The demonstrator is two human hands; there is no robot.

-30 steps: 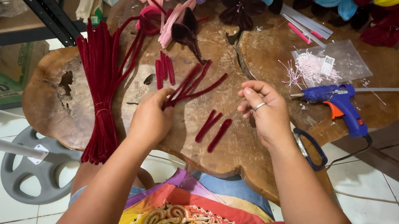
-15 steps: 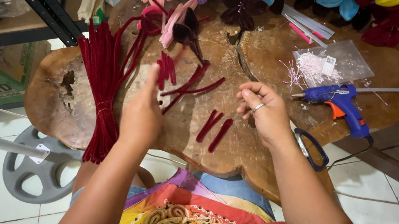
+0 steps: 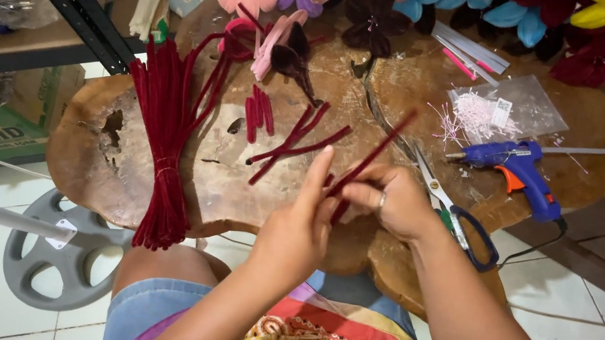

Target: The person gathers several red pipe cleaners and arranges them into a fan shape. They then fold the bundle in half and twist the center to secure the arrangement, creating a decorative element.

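Both of our hands meet just above the near edge of the wooden slab table (image 3: 106, 166). Our left hand (image 3: 298, 229) is raised with its fingers pressed together and pointing away from us, its fingertips up against a dark red fuzzy stem (image 3: 367, 159). Our right hand (image 3: 392, 202), a ring on one finger, is curled and pinches the lower end of that same stem, which slants up and away to the right over the table. Whether the left hand truly grips the stem or only rests on it we cannot tell.

Just right of our right hand lie scissors (image 3: 461, 220) with dark blue handles, blades pointing away from us. Beyond our left hand a few loose red stems (image 3: 298, 146) lie crossed on the wood, and a little farther several short cut pieces (image 3: 258, 112) lie side by side. To the left, well apart from our hands, a thick bundle of long red stems (image 3: 163, 150) is tied near its lower end and hangs over the table edge.

Farther right a blue glue gun (image 3: 520, 165) with an orange trigger lies on its side, and behind it a clear plastic bag (image 3: 505, 104) holds pale pink threads. Along the far edge sit finished fabric flowers (image 3: 375, 14) in pink, purple, dark maroon, blue and yellow. A grey plastic reel (image 3: 50, 257) lies on the tiled floor at the near left.
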